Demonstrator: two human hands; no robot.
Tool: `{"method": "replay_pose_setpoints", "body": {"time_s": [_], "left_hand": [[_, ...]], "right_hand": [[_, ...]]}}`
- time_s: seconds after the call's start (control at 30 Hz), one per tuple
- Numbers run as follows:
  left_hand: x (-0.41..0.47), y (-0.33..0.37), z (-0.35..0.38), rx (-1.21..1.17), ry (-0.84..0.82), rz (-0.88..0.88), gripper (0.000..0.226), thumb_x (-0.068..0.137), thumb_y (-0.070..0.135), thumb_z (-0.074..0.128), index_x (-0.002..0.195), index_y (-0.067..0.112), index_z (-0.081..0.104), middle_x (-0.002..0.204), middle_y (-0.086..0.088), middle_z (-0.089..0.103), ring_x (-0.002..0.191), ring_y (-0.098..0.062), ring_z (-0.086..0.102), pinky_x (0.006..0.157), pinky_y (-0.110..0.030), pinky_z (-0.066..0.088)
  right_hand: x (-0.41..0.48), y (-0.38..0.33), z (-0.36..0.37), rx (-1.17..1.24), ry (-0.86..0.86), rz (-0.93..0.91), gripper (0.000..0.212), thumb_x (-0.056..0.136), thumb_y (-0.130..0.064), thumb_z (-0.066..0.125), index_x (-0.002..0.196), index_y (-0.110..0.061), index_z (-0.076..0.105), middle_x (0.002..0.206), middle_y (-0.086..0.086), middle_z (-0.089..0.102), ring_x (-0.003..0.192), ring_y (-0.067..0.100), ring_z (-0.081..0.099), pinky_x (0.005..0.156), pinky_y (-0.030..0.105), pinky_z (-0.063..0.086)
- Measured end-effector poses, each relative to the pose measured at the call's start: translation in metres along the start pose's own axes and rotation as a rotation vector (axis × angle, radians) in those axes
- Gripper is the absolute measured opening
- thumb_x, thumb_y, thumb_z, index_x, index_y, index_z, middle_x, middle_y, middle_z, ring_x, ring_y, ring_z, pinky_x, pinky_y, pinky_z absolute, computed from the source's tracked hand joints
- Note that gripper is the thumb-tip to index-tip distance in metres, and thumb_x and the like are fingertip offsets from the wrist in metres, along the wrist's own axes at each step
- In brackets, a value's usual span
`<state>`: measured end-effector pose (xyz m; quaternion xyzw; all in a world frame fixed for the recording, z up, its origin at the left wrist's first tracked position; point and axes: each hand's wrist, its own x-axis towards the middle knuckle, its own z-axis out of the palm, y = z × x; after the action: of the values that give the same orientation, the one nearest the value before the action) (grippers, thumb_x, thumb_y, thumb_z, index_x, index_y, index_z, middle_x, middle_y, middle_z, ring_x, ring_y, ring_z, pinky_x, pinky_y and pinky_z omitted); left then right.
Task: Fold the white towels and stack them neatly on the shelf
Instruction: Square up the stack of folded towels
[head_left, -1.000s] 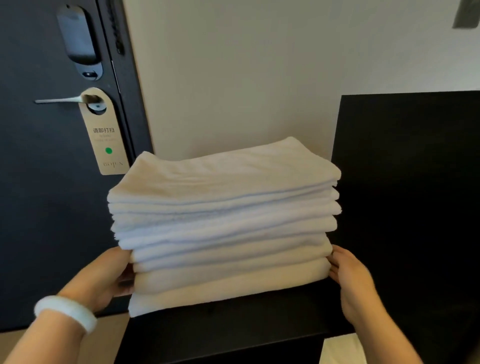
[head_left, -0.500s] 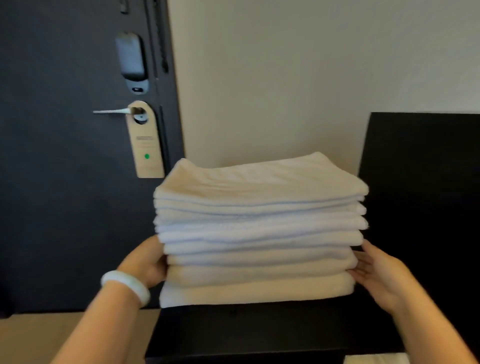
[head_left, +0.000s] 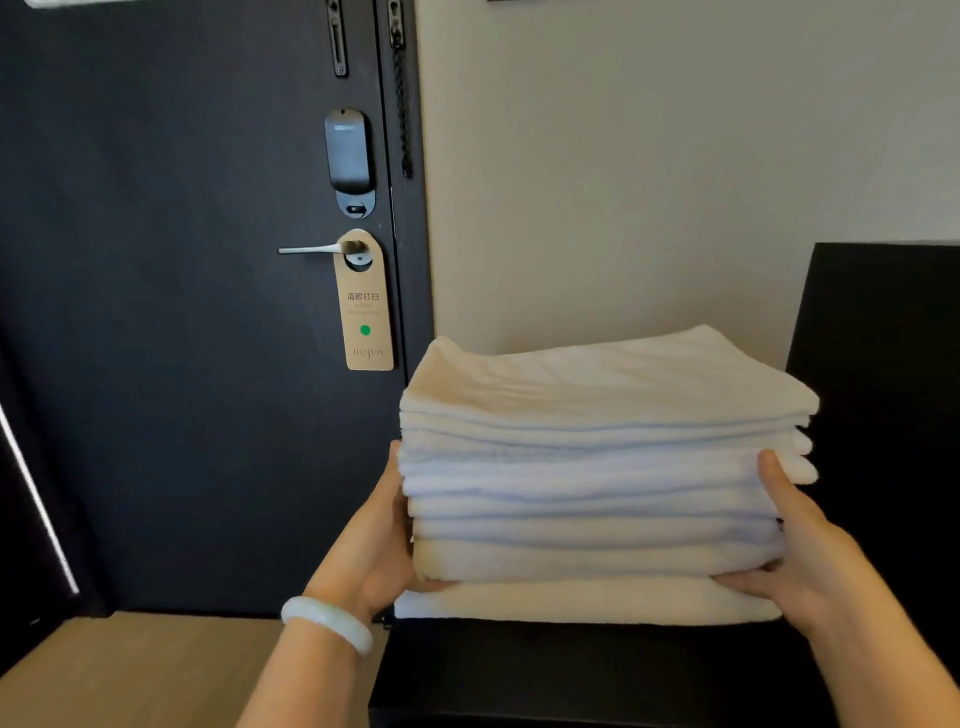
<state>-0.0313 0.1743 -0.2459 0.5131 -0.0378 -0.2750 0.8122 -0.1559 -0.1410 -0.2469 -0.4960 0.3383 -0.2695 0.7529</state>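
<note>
— Where are the towels?
— Stacked on the black shelf, right of the dark door, with the pale wall behind.
— And the hands?
— One at each end. The left hand, bracelet at its wrist, clasps the left end: thumb up the side, fingers tucked in above the bottom towel. The right hand grips the right end likewise, thumb pressed on the near face.
— So what do they hold?
— Every towel but the lowest, which lies flat on the shelf.
</note>
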Motion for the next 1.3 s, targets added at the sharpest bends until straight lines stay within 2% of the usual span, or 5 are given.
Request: {"method": "replay_pose_setpoints", "body": {"time_s": [0.17, 0.4, 0.7, 1.0, 1.3], "left_hand": [[-0.005, -0.016, -0.007, 0.016, -0.079, 0.125, 0.049, 0.091, 0.058, 0.054, 0.133, 0.034, 0.058, 0.136, -0.002, 0.059, 0.126, -0.030, 0.054, 0.087, -0.054, 0.052], [-0.013, -0.029, -0.001, 0.095, -0.105, 0.321, 0.041, 0.095, 0.046, 0.050, 0.135, 0.034, 0.054, 0.129, 0.000, 0.064, 0.119, -0.024, 0.061, 0.099, -0.060, 0.046], [0.006, -0.029, 0.019, 0.092, 0.266, 0.370, 0.022, 0.085, 0.033, 0.070, 0.107, 0.032, 0.070, 0.103, 0.003, 0.074, 0.105, -0.024, 0.066, 0.097, -0.055, 0.048], [0.001, -0.011, 0.026, 0.071, 0.212, 0.448, 0.018, 0.087, 0.019, 0.067, 0.104, 0.022, 0.072, 0.108, -0.008, 0.073, 0.108, -0.032, 0.065, 0.080, -0.043, 0.048], [0.001, 0.009, 0.025, 0.059, 0.172, 0.547, 0.022, 0.089, 0.013, 0.065, 0.109, 0.018, 0.071, 0.110, -0.014, 0.071, 0.102, -0.034, 0.066, 0.080, -0.049, 0.049]], "right_hand": [[0.005, 0.010, 0.003, -0.001, 0.034, -0.026, 0.073, 0.072, -0.048, 0.080, 0.137, -0.038, 0.050, 0.138, 0.006, 0.051, 0.121, 0.035, 0.049, 0.079, 0.050, 0.050], [0.012, 0.018, 0.009, 0.044, 0.100, -0.103, 0.071, 0.074, -0.047, 0.079, 0.138, -0.037, 0.048, 0.139, 0.006, 0.051, 0.126, 0.037, 0.046, 0.087, 0.059, 0.049], [0.011, 0.026, 0.017, 0.048, 0.107, -0.197, 0.062, 0.066, -0.042, 0.085, 0.122, -0.041, 0.058, 0.120, 0.001, 0.061, 0.112, 0.033, 0.056, 0.084, 0.062, 0.051], [-0.007, 0.024, 0.019, 0.173, 0.112, -0.349, 0.033, 0.080, -0.022, 0.078, 0.108, -0.037, 0.068, 0.109, -0.007, 0.070, 0.101, 0.017, 0.066, 0.082, 0.048, 0.056], [-0.013, 0.012, 0.028, 0.137, 0.069, -0.485, 0.030, 0.082, -0.025, 0.076, 0.107, -0.038, 0.068, 0.109, -0.010, 0.070, 0.102, 0.012, 0.067, 0.088, 0.047, 0.055]]}}
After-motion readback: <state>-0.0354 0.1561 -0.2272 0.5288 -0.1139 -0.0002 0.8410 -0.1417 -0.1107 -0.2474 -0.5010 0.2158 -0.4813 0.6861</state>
